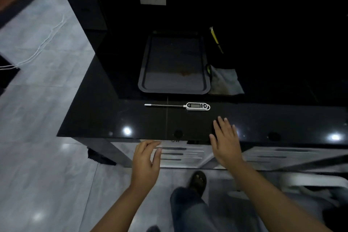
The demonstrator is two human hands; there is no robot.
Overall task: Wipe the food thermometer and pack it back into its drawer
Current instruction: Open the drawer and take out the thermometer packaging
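Nothing done yet by the look of it. Food thermometer (180,106) lies flat on the black counter (94,118), probe pointing left, just in front of the baking tray (174,66). Grey cloth (225,82) sits untouched beside the tray. My left hand (145,162) is loosely curled, empty; right hand (226,145) spread flat, empty, near the thermometer head. Wipe and stow both remain. Drawer location unclear.
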